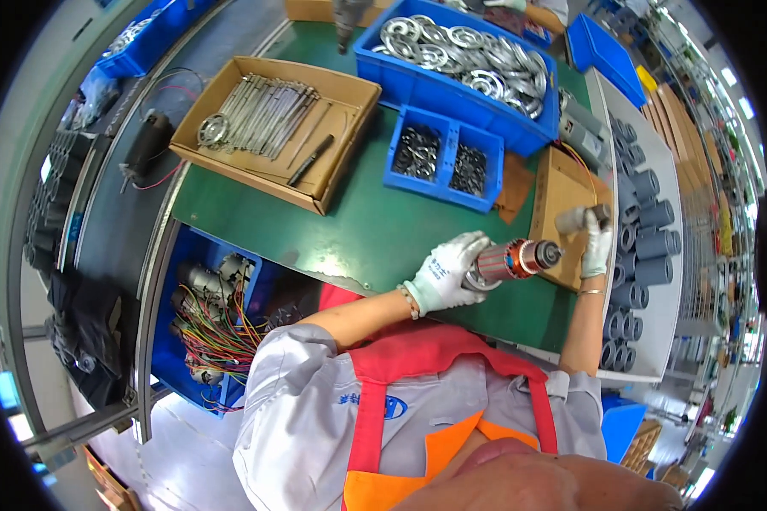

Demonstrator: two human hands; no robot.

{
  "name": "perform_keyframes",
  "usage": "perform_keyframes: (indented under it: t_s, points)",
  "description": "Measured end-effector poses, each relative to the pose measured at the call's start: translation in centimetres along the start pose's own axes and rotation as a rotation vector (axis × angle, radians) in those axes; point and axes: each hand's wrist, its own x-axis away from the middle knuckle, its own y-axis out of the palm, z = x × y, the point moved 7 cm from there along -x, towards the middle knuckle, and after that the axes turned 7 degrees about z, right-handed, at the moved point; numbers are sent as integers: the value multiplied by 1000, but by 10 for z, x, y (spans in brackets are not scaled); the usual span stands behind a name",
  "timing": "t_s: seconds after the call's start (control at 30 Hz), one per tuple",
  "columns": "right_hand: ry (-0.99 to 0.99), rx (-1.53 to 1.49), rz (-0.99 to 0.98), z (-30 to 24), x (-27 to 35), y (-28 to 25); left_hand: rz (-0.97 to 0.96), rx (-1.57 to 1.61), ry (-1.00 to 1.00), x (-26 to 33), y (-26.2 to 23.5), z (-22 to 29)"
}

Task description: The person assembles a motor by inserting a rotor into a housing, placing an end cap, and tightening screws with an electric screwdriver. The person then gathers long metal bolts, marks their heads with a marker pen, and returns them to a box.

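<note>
Two white-gloved hands work apart, the left hand (452, 271) clamped around one end of a motor armature, the right hand (597, 247) with its fingers closed on a short grey cylinder with a darker end. Beneath both spreads the green surface (256, 213). Along its right edge runs a long white-walled tray (669, 311) stacked with grey hollow cylinders (656, 243). At the far side sits a deep blue plastic bin (392, 81) heaped with silver metal rings; far left of the hands, a shallow brown cardboard tray (345, 157) carries thin metal shafts and a slim black tool (311, 160). Below the surface's near left edge, another blue bin (164, 345) holds metal parts and multicoloured wires (217, 341). Just beyond the hands, a flat tan cardboard box (562, 183) is partly covered by the right hand, beside a small blue two-compartment bin (439, 193) of dark parts. The copper-and-red armature (520, 258) projects rightward from the left hand, its shaft end toward the right wrist; the cylinder (571, 221) lies farther out, up and right of it.
</note>
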Motion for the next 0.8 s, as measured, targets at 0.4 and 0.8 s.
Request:
perform_keyframes:
  t_s: [0.4,0.8]
  points:
    - [-232,-505,-305,-308,52,62,65,144,-62,-31,0,9]
    - [-184,-266,-603,-224,68,51,-95,79,-250,-17,21,-8]
